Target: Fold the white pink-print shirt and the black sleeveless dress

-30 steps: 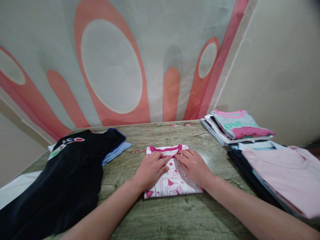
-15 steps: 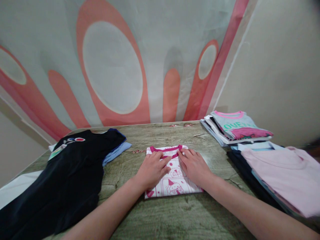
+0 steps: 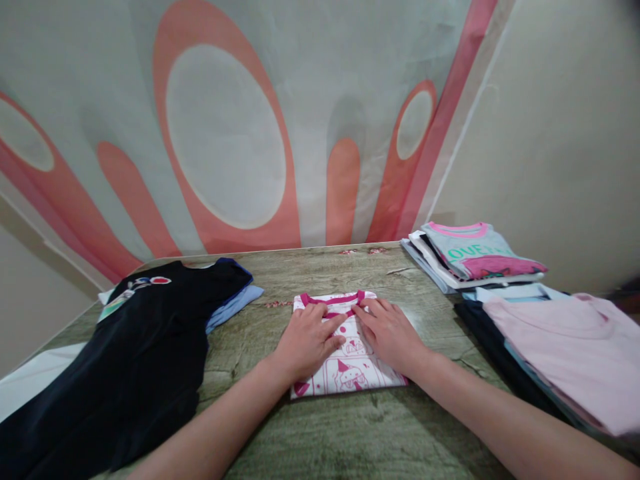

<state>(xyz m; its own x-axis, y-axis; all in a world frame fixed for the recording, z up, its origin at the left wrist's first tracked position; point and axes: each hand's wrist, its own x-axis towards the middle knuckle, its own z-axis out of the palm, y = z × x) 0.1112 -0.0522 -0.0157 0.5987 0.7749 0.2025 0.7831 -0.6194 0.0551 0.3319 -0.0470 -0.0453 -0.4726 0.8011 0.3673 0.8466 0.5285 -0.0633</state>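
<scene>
A folded white T-shirt (image 3: 345, 373) with a magenta collar and pink cartoon prints lies in the middle of the wooden table (image 3: 325, 440). My left hand (image 3: 306, 340) lies flat on its left half, fingers stretched toward the collar. On the shirt's right half rests my right hand (image 3: 389, 335), also flat, its fingertips touching the collar. Both hands press on the shirt and hold nothing.
A black garment (image 3: 125, 360) is spread over a blue one (image 3: 235, 301) at the left. At the right, a pink shirt (image 3: 565, 347) tops one pile, and a folded stack (image 3: 470, 257) with a grey printed shirt stands behind it. A patterned cloth (image 3: 225, 133) hangs behind.
Both hands have slid slightly over the folded shirt, the fingers spreading a little near the collar. Everything else is unmoved.
</scene>
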